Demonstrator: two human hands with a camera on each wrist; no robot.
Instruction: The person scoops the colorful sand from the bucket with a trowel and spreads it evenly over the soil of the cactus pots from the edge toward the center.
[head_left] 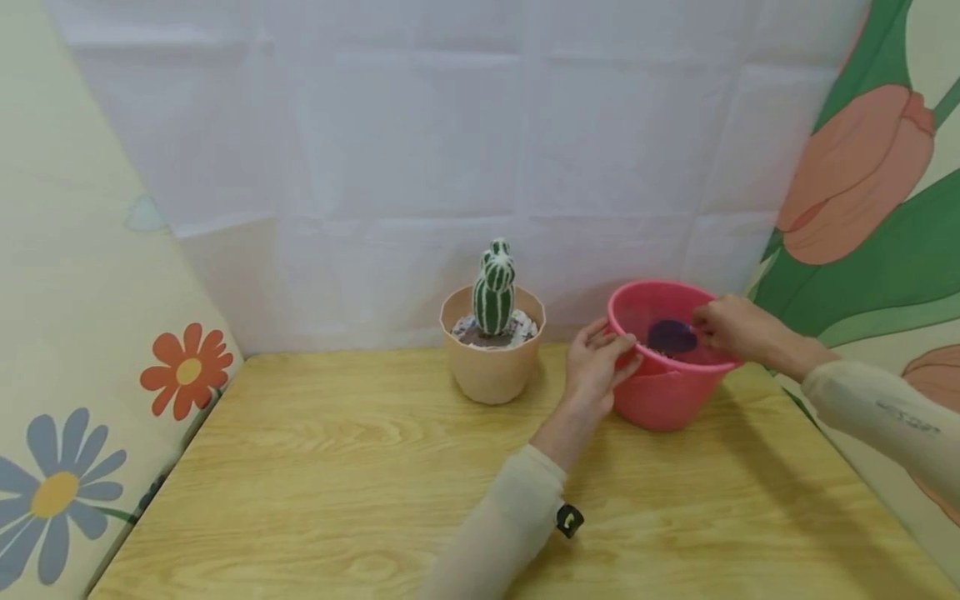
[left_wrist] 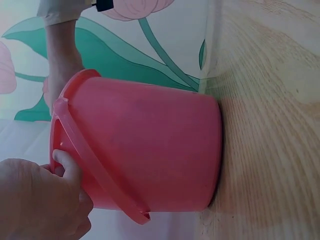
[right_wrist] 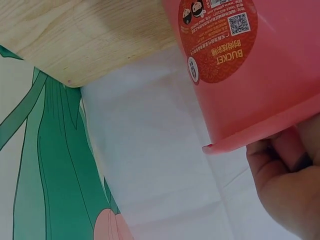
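Toward the right of the table stands a pink plastic bucket with its handle hanging down along its side. My left hand grips the near left part of its rim, thumb on the outside in the left wrist view. Over the opposite rim reaches my right hand, fingers curled at the edge of a dark purple round thing inside the bucket. That thing's full shape is hidden by the bucket wall, and a little mottled material shows beside it. A dark bit also shows between the right fingers.
Left of the bucket stands a peach pot with a green-and-white knitted-looking cactus in it. A white cloth hangs behind the wood-grain table. Painted flower panels flank the table on both sides.
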